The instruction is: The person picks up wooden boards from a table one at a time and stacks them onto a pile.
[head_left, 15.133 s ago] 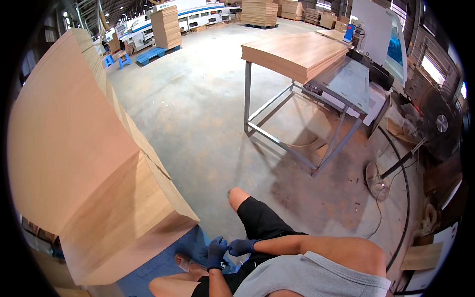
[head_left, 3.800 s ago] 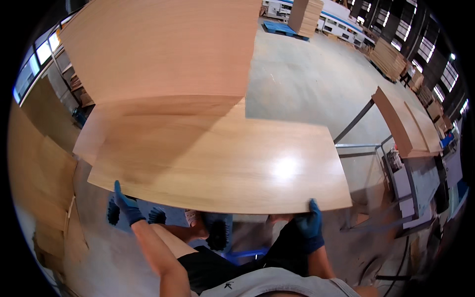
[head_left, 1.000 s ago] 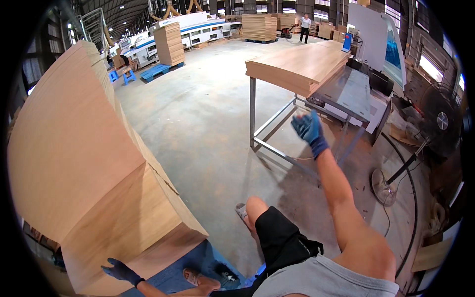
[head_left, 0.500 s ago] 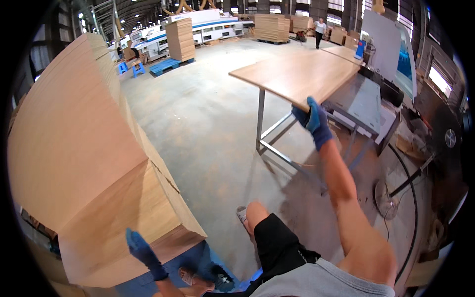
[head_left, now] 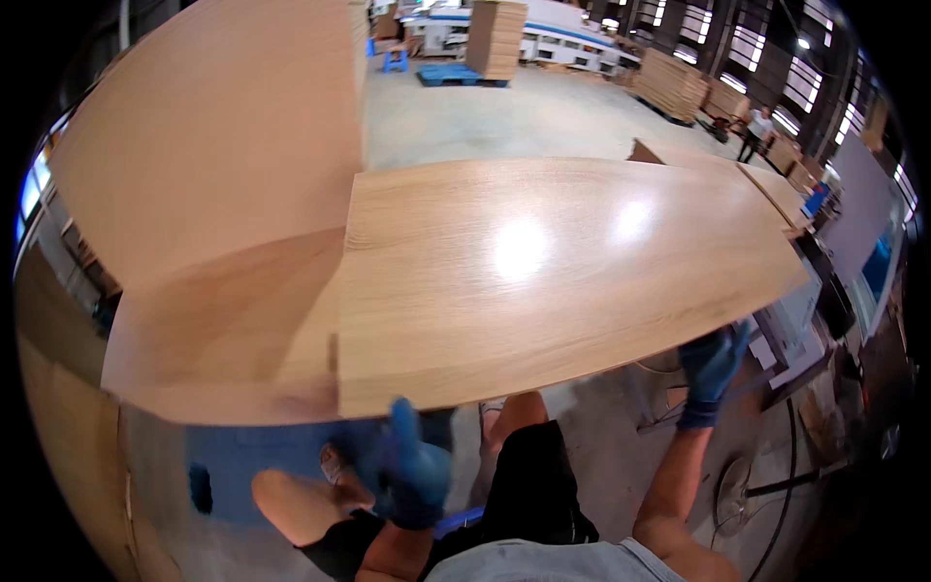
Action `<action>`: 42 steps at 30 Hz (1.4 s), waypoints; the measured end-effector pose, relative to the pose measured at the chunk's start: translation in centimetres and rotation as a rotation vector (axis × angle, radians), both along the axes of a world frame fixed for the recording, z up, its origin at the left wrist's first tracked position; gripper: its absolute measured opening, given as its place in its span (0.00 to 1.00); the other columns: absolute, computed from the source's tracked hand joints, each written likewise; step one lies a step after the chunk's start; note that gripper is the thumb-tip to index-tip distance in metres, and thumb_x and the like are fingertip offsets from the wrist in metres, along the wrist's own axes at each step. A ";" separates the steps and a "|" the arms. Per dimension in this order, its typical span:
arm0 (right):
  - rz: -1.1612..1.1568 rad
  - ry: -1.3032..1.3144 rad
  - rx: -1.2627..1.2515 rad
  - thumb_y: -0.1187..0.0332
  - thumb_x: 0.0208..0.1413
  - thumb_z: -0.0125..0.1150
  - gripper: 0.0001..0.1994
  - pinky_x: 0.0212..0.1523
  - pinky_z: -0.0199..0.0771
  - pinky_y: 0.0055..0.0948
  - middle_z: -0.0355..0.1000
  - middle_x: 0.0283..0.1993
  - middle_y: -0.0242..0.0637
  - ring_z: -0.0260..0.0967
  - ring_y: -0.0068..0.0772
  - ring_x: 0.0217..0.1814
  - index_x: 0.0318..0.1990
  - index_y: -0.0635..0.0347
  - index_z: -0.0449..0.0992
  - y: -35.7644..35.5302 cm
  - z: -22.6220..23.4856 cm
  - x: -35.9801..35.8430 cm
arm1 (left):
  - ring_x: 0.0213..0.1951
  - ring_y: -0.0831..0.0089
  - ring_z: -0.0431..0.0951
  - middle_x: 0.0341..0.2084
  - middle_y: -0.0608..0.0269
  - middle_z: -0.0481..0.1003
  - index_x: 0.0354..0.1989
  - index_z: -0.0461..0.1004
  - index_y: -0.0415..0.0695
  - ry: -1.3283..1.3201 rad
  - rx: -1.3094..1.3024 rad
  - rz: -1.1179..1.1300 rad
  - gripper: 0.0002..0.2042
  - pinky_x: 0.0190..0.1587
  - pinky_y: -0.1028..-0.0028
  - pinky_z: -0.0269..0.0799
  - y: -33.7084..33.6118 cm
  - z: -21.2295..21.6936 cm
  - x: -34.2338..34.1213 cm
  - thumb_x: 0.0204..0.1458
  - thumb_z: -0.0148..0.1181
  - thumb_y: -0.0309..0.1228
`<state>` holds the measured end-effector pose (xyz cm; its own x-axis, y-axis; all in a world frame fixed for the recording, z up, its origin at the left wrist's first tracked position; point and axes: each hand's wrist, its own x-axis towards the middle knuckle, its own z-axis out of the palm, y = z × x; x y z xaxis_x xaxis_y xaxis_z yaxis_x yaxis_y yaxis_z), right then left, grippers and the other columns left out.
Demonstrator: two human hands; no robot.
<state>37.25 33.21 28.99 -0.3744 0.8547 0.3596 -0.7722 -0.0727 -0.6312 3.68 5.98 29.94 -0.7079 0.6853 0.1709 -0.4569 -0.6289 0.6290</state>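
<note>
A wide wood-grain board (head_left: 543, 281) stretches across in front of me, its left end overlapping the lower stack of panels (head_left: 233, 310). My gloved right hand (head_left: 710, 373) grips the board's near edge toward its right end, fingers partly hidden beneath. Toward the left end, my gloved left hand (head_left: 415, 475) is at the same near edge, its thumb up against it. That hand is somewhat blurred, and its other fingers are partly hidden.
Behind the lower stack rises a tall stack of panels (head_left: 223, 126). A blue pallet (head_left: 451, 76) carries another stack further off. A person (head_left: 754, 134) stands at the far right. A fan's round base (head_left: 732, 497) and a black hose (head_left: 790, 485) are on the floor at right.
The board has swung left from the stand at the right, across my front to the lower stack. My left hand has come from above that stack to the board's near edge. The view has turned.
</note>
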 end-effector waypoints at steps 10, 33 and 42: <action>-0.704 -0.185 -0.041 0.56 0.62 0.48 0.26 0.57 0.66 0.34 0.62 0.61 0.44 0.64 0.37 0.59 0.61 0.65 0.60 -1.9 0.2 6.1 | 0.53 0.60 0.70 0.54 0.54 0.69 0.59 0.62 0.37 -0.339 -0.112 0.476 0.25 0.56 0.64 0.65 -15.0 -12.5 -16.8 0.57 0.52 0.41; -0.061 -1.066 0.265 0.68 0.56 0.55 0.14 0.36 0.71 0.25 0.76 0.39 0.39 0.72 0.23 0.36 0.47 0.67 0.74 -16.7 -10.3 -31.0 | 0.42 0.65 0.73 0.44 0.52 0.72 0.55 0.60 0.27 0.081 -0.863 1.102 0.27 0.45 0.69 0.70 -16.4 -22.7 -36.1 0.53 0.60 0.33; 0.301 -1.111 0.230 0.53 0.60 0.53 0.22 0.42 0.70 0.28 0.73 0.37 0.34 0.67 0.25 0.38 0.43 0.69 0.72 -12.5 -17.2 -44.1 | 0.45 0.44 0.73 0.43 0.32 0.72 0.51 0.59 0.21 0.329 -1.362 1.184 0.34 0.46 0.60 0.70 -17.9 -20.3 -44.3 0.54 0.52 0.48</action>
<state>-6.88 20.66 11.78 -0.7560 0.6352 -0.1577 0.2402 0.0452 -0.9697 -40.57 -11.90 9.66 -0.9230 -0.3262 0.2041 0.0275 0.4731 0.8806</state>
